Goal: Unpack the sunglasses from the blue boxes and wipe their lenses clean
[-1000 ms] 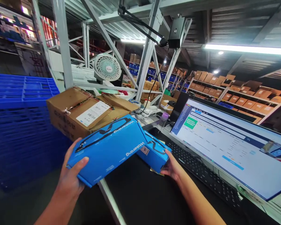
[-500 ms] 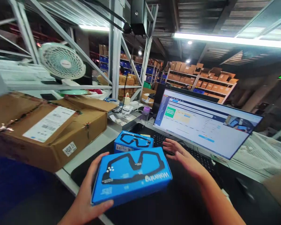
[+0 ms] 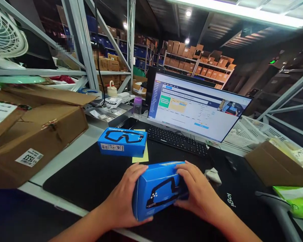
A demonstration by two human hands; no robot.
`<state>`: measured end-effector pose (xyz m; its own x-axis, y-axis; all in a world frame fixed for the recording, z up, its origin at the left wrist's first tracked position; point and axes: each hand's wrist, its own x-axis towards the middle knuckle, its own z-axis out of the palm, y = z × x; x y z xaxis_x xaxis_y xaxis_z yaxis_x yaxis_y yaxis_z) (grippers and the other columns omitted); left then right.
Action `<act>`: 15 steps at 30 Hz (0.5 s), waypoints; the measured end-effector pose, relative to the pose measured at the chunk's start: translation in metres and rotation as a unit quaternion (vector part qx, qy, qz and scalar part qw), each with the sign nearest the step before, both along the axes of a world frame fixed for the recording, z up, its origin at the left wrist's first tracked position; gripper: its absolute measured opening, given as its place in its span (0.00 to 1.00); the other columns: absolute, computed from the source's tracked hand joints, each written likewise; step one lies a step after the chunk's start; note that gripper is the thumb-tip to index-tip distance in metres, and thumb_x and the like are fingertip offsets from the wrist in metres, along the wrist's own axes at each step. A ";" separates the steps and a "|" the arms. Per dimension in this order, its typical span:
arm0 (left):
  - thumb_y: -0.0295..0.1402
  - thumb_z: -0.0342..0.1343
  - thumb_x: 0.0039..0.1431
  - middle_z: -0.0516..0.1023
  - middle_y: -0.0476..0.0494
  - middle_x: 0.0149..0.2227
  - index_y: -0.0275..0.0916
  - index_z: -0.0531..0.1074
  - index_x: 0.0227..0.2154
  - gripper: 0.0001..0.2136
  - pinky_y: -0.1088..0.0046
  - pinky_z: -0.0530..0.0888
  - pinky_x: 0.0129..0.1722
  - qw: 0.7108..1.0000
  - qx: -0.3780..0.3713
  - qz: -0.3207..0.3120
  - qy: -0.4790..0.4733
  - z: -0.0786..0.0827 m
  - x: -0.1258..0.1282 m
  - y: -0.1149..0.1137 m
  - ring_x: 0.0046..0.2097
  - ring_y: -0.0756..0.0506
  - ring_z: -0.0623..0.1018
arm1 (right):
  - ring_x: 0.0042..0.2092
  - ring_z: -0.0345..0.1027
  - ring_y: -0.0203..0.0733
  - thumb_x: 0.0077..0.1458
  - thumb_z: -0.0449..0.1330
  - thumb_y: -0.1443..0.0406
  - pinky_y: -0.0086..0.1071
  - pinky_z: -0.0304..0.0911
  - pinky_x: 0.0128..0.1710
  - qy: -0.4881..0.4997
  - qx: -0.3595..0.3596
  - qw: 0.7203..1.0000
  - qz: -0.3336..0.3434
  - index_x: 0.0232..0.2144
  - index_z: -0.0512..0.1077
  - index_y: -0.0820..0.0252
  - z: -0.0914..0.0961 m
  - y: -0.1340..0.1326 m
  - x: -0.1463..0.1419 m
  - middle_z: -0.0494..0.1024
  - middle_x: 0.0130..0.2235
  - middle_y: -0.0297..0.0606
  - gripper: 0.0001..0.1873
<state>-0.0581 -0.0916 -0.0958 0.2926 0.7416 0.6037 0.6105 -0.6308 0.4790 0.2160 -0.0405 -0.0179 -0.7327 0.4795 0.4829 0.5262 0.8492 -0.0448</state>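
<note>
A blue box with a black goggle outline (image 3: 155, 192) sits between both my hands just above the black desk mat (image 3: 91, 178). My left hand (image 3: 123, 198) grips its left end, thumb under the front edge. Over the box's right side my right hand (image 3: 195, 191) is wrapped with fingers closed on it. A second blue box (image 3: 122, 142) of the same kind lies flat on the mat further back, on a yellow paper.
A monitor (image 3: 197, 106) and black keyboard (image 3: 178, 140) stand behind the mat. Open cardboard cartons (image 3: 37, 131) fill the left. A brown carton (image 3: 272, 164), a green packet (image 3: 296, 200) and a grey handle (image 3: 277, 208) lie at the right. A metal tray (image 3: 108, 114) and bottle (image 3: 137, 107) are behind.
The view has swung right. My right hand, open over the keyboard before, has closed on the blue box, and the box has turned end-on and come down toward the mat.
</note>
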 end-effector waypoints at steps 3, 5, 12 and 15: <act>0.54 0.74 0.30 0.52 0.28 0.65 0.48 0.36 0.69 0.67 0.38 0.63 0.62 0.995 -0.097 0.026 -0.008 -0.005 -0.014 -0.003 0.65 0.22 0.59 | 0.34 0.75 0.45 0.57 0.62 0.68 0.38 0.69 0.33 0.050 0.105 0.993 0.012 0.40 0.68 0.58 -0.001 -0.014 0.008 0.80 0.34 0.41 0.08; 0.53 0.76 0.26 0.47 0.27 0.67 0.49 0.33 0.69 0.71 0.36 0.62 0.61 0.990 -0.139 0.024 -0.001 -0.012 -0.023 -0.005 0.66 0.20 0.57 | 0.30 0.75 0.41 0.60 0.55 0.73 0.35 0.69 0.32 0.069 0.148 0.986 0.041 0.37 0.70 0.58 -0.002 -0.025 0.014 0.80 0.29 0.38 0.06; 0.43 0.75 0.34 0.44 0.34 0.70 0.53 0.54 0.65 0.53 0.39 0.68 0.58 0.973 -0.219 0.070 -0.035 -0.023 -0.029 -0.008 0.66 0.22 0.59 | 0.32 0.81 0.42 0.65 0.53 0.67 0.33 0.76 0.34 0.109 0.211 0.971 0.043 0.33 0.74 0.55 -0.021 -0.054 0.051 0.83 0.27 0.34 0.12; 0.44 0.69 0.43 0.58 0.35 0.65 0.47 0.59 0.61 0.41 0.46 0.70 0.58 0.941 -0.274 0.096 -0.174 -0.014 -0.027 0.001 0.63 0.29 0.66 | 0.32 0.81 0.43 0.66 0.51 0.66 0.34 0.77 0.33 0.125 0.205 0.971 0.017 0.31 0.74 0.54 -0.037 -0.064 0.068 0.83 0.27 0.32 0.15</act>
<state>-0.0854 -0.0904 -0.1101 -0.0224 0.9883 0.1507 0.4342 -0.1262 0.8919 0.2845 -0.1042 -0.0545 -0.5796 0.1871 0.7931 0.5147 0.8386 0.1782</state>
